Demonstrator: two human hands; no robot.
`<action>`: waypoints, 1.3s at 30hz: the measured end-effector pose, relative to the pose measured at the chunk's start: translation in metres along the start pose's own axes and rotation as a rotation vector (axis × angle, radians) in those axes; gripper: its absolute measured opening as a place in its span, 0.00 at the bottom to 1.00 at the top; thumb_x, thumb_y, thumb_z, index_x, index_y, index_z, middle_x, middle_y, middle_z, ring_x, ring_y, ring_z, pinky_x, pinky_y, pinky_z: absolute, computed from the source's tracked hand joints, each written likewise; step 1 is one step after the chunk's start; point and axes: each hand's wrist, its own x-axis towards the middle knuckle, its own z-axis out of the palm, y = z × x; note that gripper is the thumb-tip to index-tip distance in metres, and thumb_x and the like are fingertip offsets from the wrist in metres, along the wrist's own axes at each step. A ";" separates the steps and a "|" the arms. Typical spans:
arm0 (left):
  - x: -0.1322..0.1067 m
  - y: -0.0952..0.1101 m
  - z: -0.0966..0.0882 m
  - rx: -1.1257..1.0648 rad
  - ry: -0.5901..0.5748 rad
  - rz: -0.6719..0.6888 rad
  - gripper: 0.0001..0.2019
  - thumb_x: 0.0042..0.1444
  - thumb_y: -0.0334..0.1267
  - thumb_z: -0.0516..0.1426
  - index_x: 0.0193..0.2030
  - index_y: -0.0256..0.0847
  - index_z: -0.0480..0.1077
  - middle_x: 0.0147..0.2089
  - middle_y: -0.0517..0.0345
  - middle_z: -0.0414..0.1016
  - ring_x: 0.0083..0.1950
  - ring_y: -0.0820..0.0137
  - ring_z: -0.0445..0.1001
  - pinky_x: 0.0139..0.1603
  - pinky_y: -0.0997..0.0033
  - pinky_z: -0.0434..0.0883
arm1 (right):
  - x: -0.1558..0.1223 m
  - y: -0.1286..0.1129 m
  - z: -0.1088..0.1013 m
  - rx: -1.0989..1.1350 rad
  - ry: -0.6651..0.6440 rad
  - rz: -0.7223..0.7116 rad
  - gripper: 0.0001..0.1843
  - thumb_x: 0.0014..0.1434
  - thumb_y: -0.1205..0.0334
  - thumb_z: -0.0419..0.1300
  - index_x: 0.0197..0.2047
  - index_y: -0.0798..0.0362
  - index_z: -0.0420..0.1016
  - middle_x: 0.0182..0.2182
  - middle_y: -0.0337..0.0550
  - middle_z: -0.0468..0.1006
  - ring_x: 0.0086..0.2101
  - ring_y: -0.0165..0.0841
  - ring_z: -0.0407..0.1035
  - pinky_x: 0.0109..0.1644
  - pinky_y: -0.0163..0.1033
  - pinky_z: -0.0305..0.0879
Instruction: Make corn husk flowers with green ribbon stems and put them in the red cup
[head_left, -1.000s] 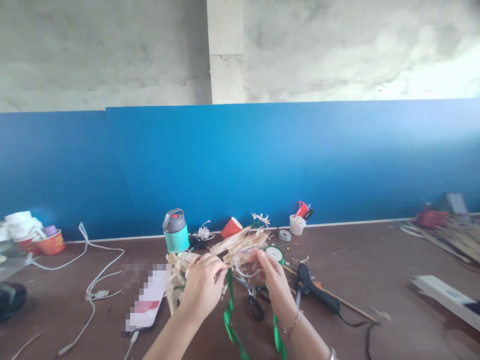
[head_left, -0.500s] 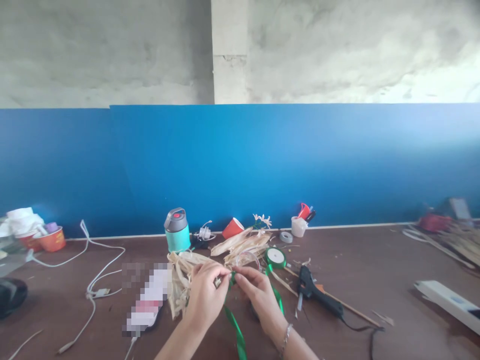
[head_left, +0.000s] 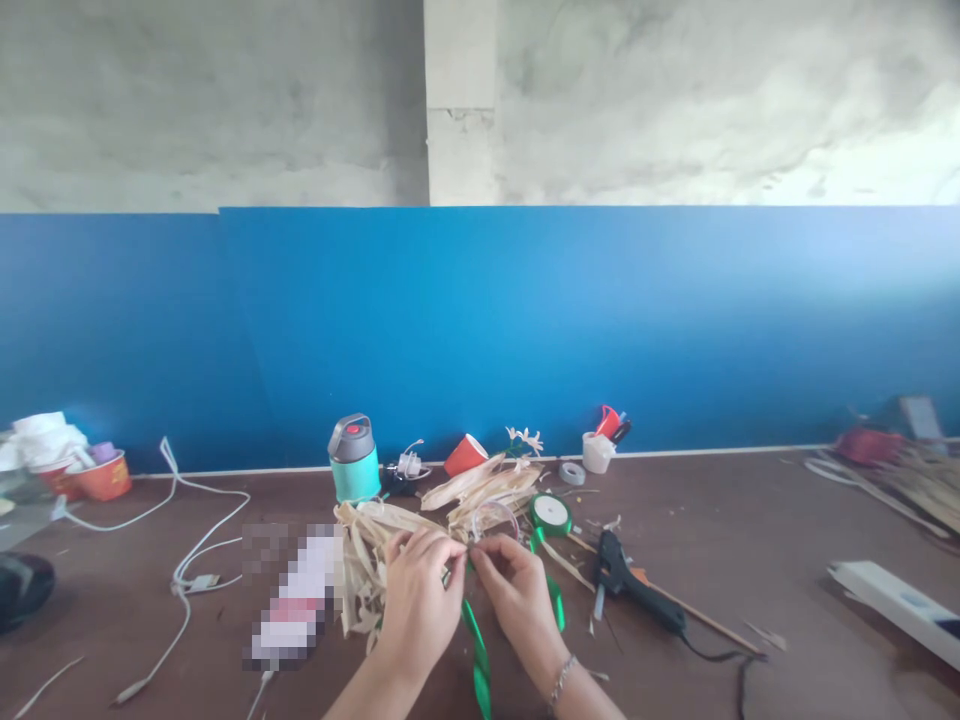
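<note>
Near the front of the brown table, my left hand (head_left: 426,590) and my right hand (head_left: 517,597) meet with fingertips almost touching. Both are closed in a pinch on a green ribbon (head_left: 480,668), whose tail hangs down between my wrists. Whatever the ribbon may be wrapped around is hidden by my fingers. To the right, a ribbon spool (head_left: 551,514) lies flat, with a loop of ribbon running from it behind my right hand. Pale dried husks (head_left: 360,545) spread behind and left of my left hand.
A black glue gun (head_left: 637,588) lies right of my hands beside a thin stick (head_left: 712,626). Behind stand a turquoise flask (head_left: 355,470), a tipped red cup (head_left: 466,455), white flowers (head_left: 526,440) and a white cup (head_left: 598,453) of tools. Left are a blurred-out phone (head_left: 296,600) and white cables (head_left: 180,560).
Both hands have shifted slightly, my fingertips still together on the ribbon. The hanging ribbon tail has swung a little to the right. Nothing else on the table has moved.
</note>
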 end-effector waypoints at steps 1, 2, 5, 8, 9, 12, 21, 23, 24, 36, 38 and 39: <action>0.000 0.000 0.000 0.009 0.004 0.014 0.08 0.55 0.28 0.52 0.28 0.42 0.69 0.29 0.59 0.75 0.36 0.64 0.74 0.45 0.57 0.60 | 0.000 0.000 0.000 -0.001 0.000 -0.008 0.14 0.46 0.54 0.65 0.23 0.56 0.73 0.17 0.38 0.69 0.20 0.28 0.59 0.23 0.32 0.57; 0.000 0.000 0.000 0.011 0.003 0.025 0.08 0.56 0.28 0.52 0.29 0.42 0.69 0.29 0.59 0.75 0.36 0.64 0.74 0.45 0.57 0.60 | 0.000 0.001 0.000 0.001 -0.002 -0.016 0.14 0.47 0.54 0.64 0.23 0.56 0.73 0.18 0.37 0.69 0.20 0.28 0.59 0.22 0.32 0.57; 0.001 -0.001 0.000 -0.018 -0.027 0.026 0.08 0.57 0.29 0.52 0.31 0.42 0.70 0.31 0.58 0.76 0.37 0.64 0.74 0.46 0.57 0.61 | 0.000 0.002 0.000 0.009 -0.015 -0.033 0.14 0.48 0.53 0.63 0.24 0.56 0.72 0.18 0.37 0.68 0.21 0.28 0.58 0.23 0.32 0.57; 0.003 -0.004 -0.002 -0.087 -0.097 -0.042 0.07 0.56 0.31 0.53 0.31 0.42 0.72 0.33 0.58 0.77 0.38 0.64 0.74 0.45 0.59 0.63 | 0.000 0.002 -0.002 0.007 -0.039 -0.046 0.13 0.50 0.54 0.63 0.25 0.56 0.72 0.18 0.37 0.67 0.21 0.28 0.58 0.23 0.31 0.57; 0.004 -0.005 -0.003 -0.121 -0.122 -0.075 0.07 0.56 0.31 0.54 0.31 0.42 0.72 0.33 0.58 0.78 0.38 0.64 0.74 0.45 0.60 0.64 | 0.000 0.002 -0.003 0.007 -0.054 -0.048 0.13 0.50 0.54 0.63 0.25 0.56 0.72 0.18 0.37 0.67 0.21 0.28 0.59 0.23 0.31 0.57; 0.008 -0.007 -0.007 -0.226 -0.190 -0.134 0.09 0.57 0.34 0.52 0.32 0.43 0.74 0.34 0.57 0.79 0.38 0.65 0.75 0.43 0.65 0.66 | 0.000 0.001 -0.005 0.006 -0.100 -0.048 0.12 0.52 0.55 0.61 0.26 0.55 0.72 0.19 0.36 0.68 0.21 0.29 0.61 0.24 0.31 0.58; 0.013 -0.003 -0.020 -0.054 -0.261 -0.014 0.11 0.55 0.29 0.52 0.27 0.42 0.72 0.28 0.59 0.75 0.35 0.66 0.73 0.45 0.60 0.63 | -0.003 -0.007 -0.001 -0.015 -0.098 -0.039 0.14 0.48 0.53 0.64 0.23 0.55 0.73 0.18 0.38 0.69 0.21 0.29 0.61 0.25 0.33 0.58; 0.011 -0.001 -0.020 0.021 -0.231 0.016 0.11 0.55 0.29 0.51 0.27 0.42 0.71 0.28 0.59 0.74 0.36 0.65 0.72 0.46 0.57 0.61 | -0.003 -0.006 0.001 0.012 -0.089 0.005 0.15 0.47 0.51 0.65 0.24 0.56 0.73 0.17 0.37 0.69 0.20 0.29 0.61 0.24 0.33 0.58; 0.011 -0.001 -0.019 0.049 -0.220 0.028 0.11 0.55 0.28 0.51 0.26 0.41 0.70 0.28 0.59 0.74 0.36 0.65 0.72 0.46 0.57 0.60 | -0.003 -0.005 0.001 0.028 -0.085 0.029 0.16 0.46 0.50 0.65 0.24 0.56 0.73 0.17 0.37 0.69 0.20 0.29 0.61 0.24 0.33 0.58; 0.016 0.002 -0.014 0.070 -0.186 -0.002 0.11 0.54 0.29 0.53 0.23 0.42 0.69 0.26 0.60 0.75 0.33 0.65 0.72 0.43 0.60 0.59 | 0.002 0.001 -0.001 0.141 -0.047 0.136 0.19 0.42 0.48 0.68 0.25 0.57 0.75 0.18 0.38 0.73 0.19 0.30 0.65 0.24 0.33 0.60; 0.017 0.003 -0.013 0.044 -0.171 -0.015 0.10 0.54 0.30 0.53 0.24 0.42 0.68 0.27 0.60 0.75 0.33 0.65 0.73 0.42 0.60 0.59 | 0.003 0.000 -0.001 0.151 -0.051 0.124 0.18 0.43 0.49 0.67 0.25 0.56 0.74 0.19 0.38 0.73 0.20 0.29 0.65 0.24 0.33 0.61; 0.017 0.004 -0.013 0.037 -0.161 -0.018 0.09 0.54 0.30 0.53 0.24 0.42 0.68 0.27 0.59 0.75 0.33 0.65 0.73 0.42 0.61 0.60 | 0.003 -0.001 -0.001 0.156 -0.052 0.115 0.17 0.44 0.49 0.67 0.25 0.56 0.74 0.19 0.38 0.73 0.20 0.29 0.65 0.25 0.33 0.61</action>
